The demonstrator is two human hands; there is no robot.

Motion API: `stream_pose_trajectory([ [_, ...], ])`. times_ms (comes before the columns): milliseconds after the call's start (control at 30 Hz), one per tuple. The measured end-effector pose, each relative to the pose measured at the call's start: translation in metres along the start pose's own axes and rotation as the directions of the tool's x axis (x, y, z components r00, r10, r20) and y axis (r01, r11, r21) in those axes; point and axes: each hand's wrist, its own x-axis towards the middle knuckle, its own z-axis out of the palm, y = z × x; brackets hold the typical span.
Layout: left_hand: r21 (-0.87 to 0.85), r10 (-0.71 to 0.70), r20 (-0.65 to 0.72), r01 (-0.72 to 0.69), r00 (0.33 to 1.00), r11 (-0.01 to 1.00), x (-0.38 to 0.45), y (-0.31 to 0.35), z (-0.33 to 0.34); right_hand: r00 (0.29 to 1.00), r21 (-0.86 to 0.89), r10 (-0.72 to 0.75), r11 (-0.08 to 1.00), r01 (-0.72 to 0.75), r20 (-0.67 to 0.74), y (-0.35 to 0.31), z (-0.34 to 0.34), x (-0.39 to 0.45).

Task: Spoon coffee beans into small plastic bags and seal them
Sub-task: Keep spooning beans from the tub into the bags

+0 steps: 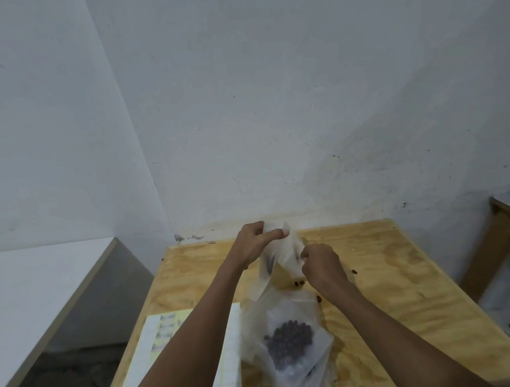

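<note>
While both hands work at frame centre, left hand (251,243) pinches upper edge of a small clear plastic bag (275,256), thumb laid across it. Right hand (321,266), fingers curled, grips the bag's right side. Bag held above plywood table (397,275). Lower centre: filled bag of coffee beans (289,342) lying flat. Loose beans (299,283) scattered nearby. Sticker sheet (163,337) lower left.

Head-worn view, down over plywood table (397,275).

Dim, flat light — soft blur, wide-angle distortion
</note>
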Motion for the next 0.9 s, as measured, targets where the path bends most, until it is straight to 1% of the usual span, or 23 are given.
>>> stream_pose_trajectory([
  [100, -0.142, -0.045, 0.023, 0.048, 0.999, 0.989, 0.007, 0.011, 0.008, 0.996, 0.048, 0.046, 0.998, -0.05, 0.072, 0.006, 0.001, 0.005],
  [167, -0.22, -0.056, 0.044, 0.064, 0.997, 0.973, 0.012, 0.013, 0.012, 0.993, 0.079, 0.081, 0.993, -0.088, 0.089, 0.01, 0.0, 0.01],
  [233, -0.241, -0.057, 0.045, 0.066, 0.997, 0.968, 0.016, 0.014, 0.014, 0.99, 0.105, 0.092, 0.989, -0.103, 0.112, 0.014, -0.002, 0.015],
  [300, -0.214, -0.019, -0.013, 0.015, 1.0, 0.977, 0.017, 0.014, 0.014, 0.986, 0.117, 0.101, 0.986, -0.117, 0.135, 0.017, -0.004, 0.018],
  [367, -0.163, 0.048, -0.094, -0.063, 0.994, 0.985, 0.016, 0.018, 0.01, 0.988, 0.125, 0.097, 0.986, -0.112, 0.12, 0.017, -0.004, 0.019],
  [433, -0.106, 0.125, -0.108, -0.136, 0.986, 0.985, 0.017, 0.027, 0.006, 0.992, 0.105, 0.079, 0.99, -0.09, 0.099, 0.015, -0.002, 0.018],
  [500, -0.067, 0.151, -0.057, -0.155, 0.987, 0.986, 0.019, 0.038, 0.004, 0.996, 0.076, 0.056, 0.995, -0.061, 0.072, 0.014, 0.002, 0.018],
  [567, -0.037, 0.138, 0.017, -0.137, 0.99, 0.99, 0.022, 0.048, 0.007, 0.996, 0.085, 0.067, 0.994, -0.073, 0.061, 0.013, 0.006, 0.018],
  [667, 0.051, 0.089, 0.131, -0.096, 0.987, 0.994, 0.024, 0.046, 0.015, 0.991, 0.157, 0.109, 0.98, -0.12, 0.079, 0.011, 0.004, 0.018],
  [767, 0.143, 0.076, 0.135, -0.096, 0.988, 0.985, 0.019, 0.04, 0.012, 0.978, 0.293, 0.144, 0.939, -0.183, 0.149, 0.013, 0.0, 0.019],
  [833, 0.195, 0.081, 0.126, -0.105, 0.989, 0.975, 0.016, 0.035, 0.005, 0.963, 0.395, 0.195, 0.882, -0.255, 0.187, 0.015, -0.003, 0.019],
  [900, 0.24, 0.077, 0.105, -0.101, 0.991, 0.966, 0.012, 0.03, -0.004, 0.94, 0.462, 0.259, 0.822, -0.334, 0.221, 0.015, -0.006, 0.017],
])
